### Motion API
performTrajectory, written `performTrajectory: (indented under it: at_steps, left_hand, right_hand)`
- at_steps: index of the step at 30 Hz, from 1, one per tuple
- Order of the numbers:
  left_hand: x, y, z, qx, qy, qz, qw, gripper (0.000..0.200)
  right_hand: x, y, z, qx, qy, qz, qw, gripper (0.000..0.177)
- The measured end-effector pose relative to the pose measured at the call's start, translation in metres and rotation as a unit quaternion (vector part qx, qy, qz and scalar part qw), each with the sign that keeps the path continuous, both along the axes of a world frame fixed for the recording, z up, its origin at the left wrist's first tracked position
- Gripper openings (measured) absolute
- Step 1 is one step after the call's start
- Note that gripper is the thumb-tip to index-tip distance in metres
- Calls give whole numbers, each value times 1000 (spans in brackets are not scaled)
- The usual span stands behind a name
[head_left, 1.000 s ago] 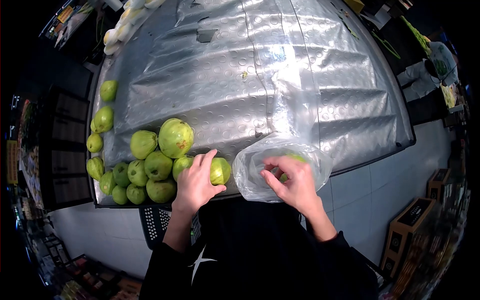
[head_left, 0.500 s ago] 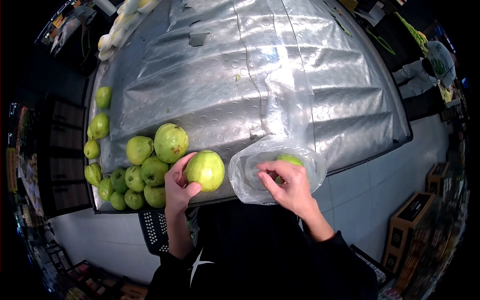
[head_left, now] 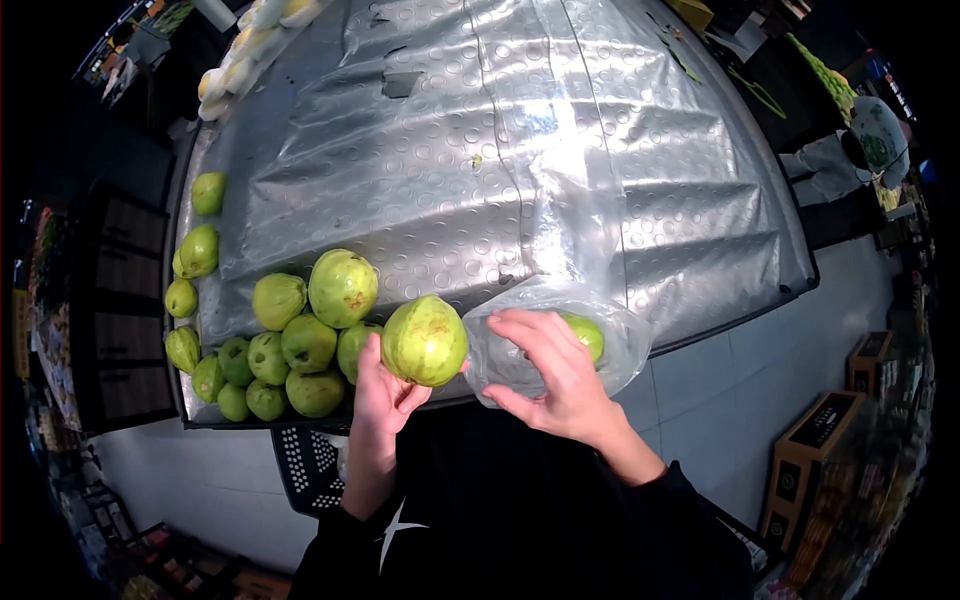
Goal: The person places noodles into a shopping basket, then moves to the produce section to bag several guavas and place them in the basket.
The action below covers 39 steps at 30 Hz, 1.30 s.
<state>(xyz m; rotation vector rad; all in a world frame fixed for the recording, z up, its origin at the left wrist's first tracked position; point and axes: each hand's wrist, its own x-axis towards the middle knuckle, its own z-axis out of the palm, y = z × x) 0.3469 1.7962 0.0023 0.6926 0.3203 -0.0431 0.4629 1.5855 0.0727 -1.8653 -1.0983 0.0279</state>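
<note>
My left hand (head_left: 376, 405) holds a large green guava (head_left: 426, 342) from below and the side, above the table's near edge. A few brown marks show on its skin. My right hand (head_left: 565, 390) has its thumb and fingers apart, curved towards that guava but not closed on it. Under and behind the right hand lies a clear plastic bag (head_left: 622, 350), with a green guava (head_left: 586, 338) partly visible in it. The right hand hides part of the bag and of the guava inside. Several more guavas (head_left: 309, 343) sit clustered just left of my left hand.
A silver padded sheet (head_left: 420, 190) covers the table. Single guavas (head_left: 199, 250) line its left edge, and fruit in white foam nets (head_left: 240, 72) lies at the far left. A black crate (head_left: 300, 470) stands below, cardboard boxes (head_left: 815, 450) at right. Another person (head_left: 865, 150) is at far right.
My left hand has turned the guava and brought it slightly right and closer. My right hand has shifted left out over the bag and its fingers have spread.
</note>
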Motion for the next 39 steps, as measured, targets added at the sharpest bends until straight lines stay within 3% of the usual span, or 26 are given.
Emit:
performTrajectory:
  at_steps: [1, 3, 8, 10, 12, 14, 18, 20, 21, 23, 27, 28, 31, 32, 34, 35, 37, 38, 39]
  left_hand:
    - [-1, -2, 3, 38, 37, -7, 999, 84]
    - [-4, -6, 4, 77, 87, -28, 993, 75]
    - [-12, -7, 3, 57, 4, -102, 993, 66]
    - [-3, -7, 26, 261, -29, -130, 956, 62]
    - [10, -13, 35, 491, 16, -73, 868, 44]
    - [16, -22, 28, 641, -9, 17, 767, 52]
    - [27, -35, 32, 612, 33, -8, 790, 58]
    - [31, -35, 18, 468, -1, -50, 882, 61]
    - [31, -36, 17, 439, -23, -38, 898, 59]
    - [29, -39, 23, 400, -42, -26, 915, 57]
    - [22, -40, 60, 308, -110, -31, 944, 53]
    - [21, -41, 65, 309, -110, -33, 944, 53]
    - [21, -49, 80, 336, -178, 12, 925, 47]
    - [21, -47, 79, 337, -179, 12, 924, 47]
    - [22, -43, 79, 422, -246, -10, 873, 41]
    - [21, -49, 84, 394, -198, 22, 897, 32]
    - [21, -40, 77, 435, -198, 11, 878, 32]
    - [21, -37, 75, 476, -197, 1, 857, 33]
    - [22, -36, 77, 475, -197, 1, 857, 33]
  right_hand:
    - [-1, 0, -1, -16, 3, 24, 1000, 76]
    - [-4, 7, 2, -9, -21, 25, 999, 77]
    - [1, -3, 3, 0, -49, 40, 998, 82]
    - [7, -16, 8, 4, -25, 19, 999, 77]
    - [12, -31, 13, -4, 30, -28, 999, 75]
    - [16, -44, 16, -43, 56, -51, 996, 75]
    - [18, -48, 1, -176, 90, -85, 976, 74]
    - [17, -39, -3, -188, 91, -95, 973, 70]
    - [18, -35, -8, -209, 76, -96, 970, 70]
    - [20, -26, -8, -297, 78, -92, 947, 67]
    - [29, -11, -16, -305, 16, -23, 952, 61]
    - [30, -8, -19, -305, 16, -25, 952, 61]
    - [33, 1, -15, -450, 14, 41, 892, 56]
    - [32, -1, -23, -450, 14, 41, 892, 56]
    - [29, -6, -41, -412, -63, 40, 908, 52]
    - [28, -9, -46, -412, -63, 39, 908, 52]
    - [26, -8, -41, -412, -84, 31, 907, 51]
    - [27, -8, -34, -412, -84, 31, 907, 51]
    - [30, -9, -23, -439, -10, 51, 897, 51]
